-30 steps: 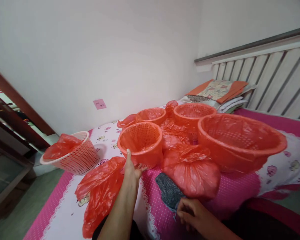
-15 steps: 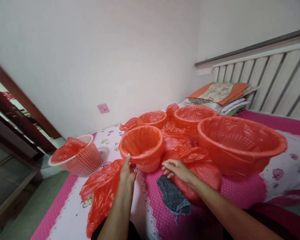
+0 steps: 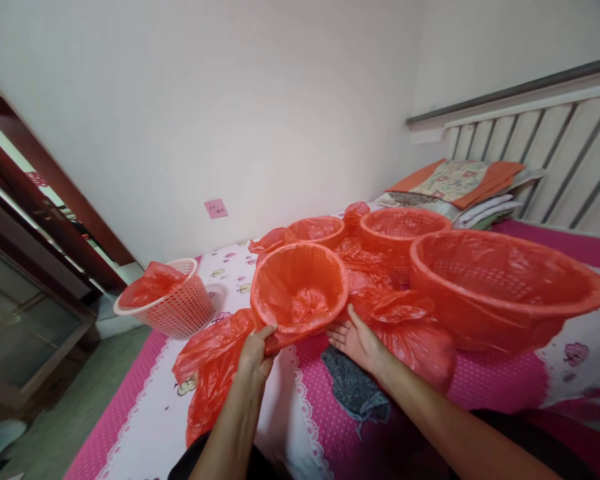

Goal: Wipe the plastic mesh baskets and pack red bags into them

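A round plastic basket [image 3: 303, 329], lined with a red plastic bag, tilts toward me, its inside showing crumpled film at the bottom. My left hand [image 3: 255, 353] pinches its near-left rim, thumb on top of the film and fingers underneath. At the right of the basket, my right hand [image 3: 357, 340] is open, palm turned up and fingers stretched out by its lower side; whether they touch it is hard to tell. A dark grey cloth [image 3: 355, 387] lies just under the right hand. Loose red plastic film [image 3: 210, 380] spreads beside my left wrist.
A large lined basket [image 3: 510, 307] stands at right, with two more lined baskets [image 3: 405, 213] [image 3: 320, 221] behind. A bulging red bag [image 3: 420, 340] sits between. At left is a pale pink basket [image 3: 190, 307] holding red film. Folded bedding [image 3: 460, 183] lies by the headboard.
My left hand has closed on the basket's rim, and the basket has tipped toward me and risen slightly. The right hand has opened and turned palm up beside it. The view has shifted left.
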The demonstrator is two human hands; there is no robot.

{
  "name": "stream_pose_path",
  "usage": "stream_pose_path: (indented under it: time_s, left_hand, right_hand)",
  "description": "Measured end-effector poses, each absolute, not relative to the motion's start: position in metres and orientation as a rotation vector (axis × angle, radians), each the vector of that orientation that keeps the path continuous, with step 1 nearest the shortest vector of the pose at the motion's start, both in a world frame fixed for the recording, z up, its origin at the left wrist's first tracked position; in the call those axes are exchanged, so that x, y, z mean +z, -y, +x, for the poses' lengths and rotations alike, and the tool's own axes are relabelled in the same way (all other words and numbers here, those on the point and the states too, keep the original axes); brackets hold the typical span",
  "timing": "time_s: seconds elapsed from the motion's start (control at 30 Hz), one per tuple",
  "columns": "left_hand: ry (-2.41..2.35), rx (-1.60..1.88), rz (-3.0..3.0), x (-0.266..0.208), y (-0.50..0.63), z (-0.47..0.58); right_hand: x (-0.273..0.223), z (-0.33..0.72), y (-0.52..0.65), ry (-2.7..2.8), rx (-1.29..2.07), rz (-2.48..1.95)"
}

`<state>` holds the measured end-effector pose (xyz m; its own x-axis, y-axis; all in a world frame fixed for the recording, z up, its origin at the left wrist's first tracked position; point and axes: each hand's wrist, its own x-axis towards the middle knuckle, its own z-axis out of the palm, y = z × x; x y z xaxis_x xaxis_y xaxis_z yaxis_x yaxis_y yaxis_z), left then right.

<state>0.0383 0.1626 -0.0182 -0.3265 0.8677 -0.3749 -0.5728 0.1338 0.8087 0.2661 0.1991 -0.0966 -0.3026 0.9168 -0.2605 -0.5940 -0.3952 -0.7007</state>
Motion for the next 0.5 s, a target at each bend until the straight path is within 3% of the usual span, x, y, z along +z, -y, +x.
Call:
stream_pose_path:
  time_s: [0.5]
  left_hand:
    - [-1.272,1.371,0.642,-0.022,-0.143,0.016]
  right_hand:
    - [-0.061,0.287,-0.210,0.988,1.351,-0.906]
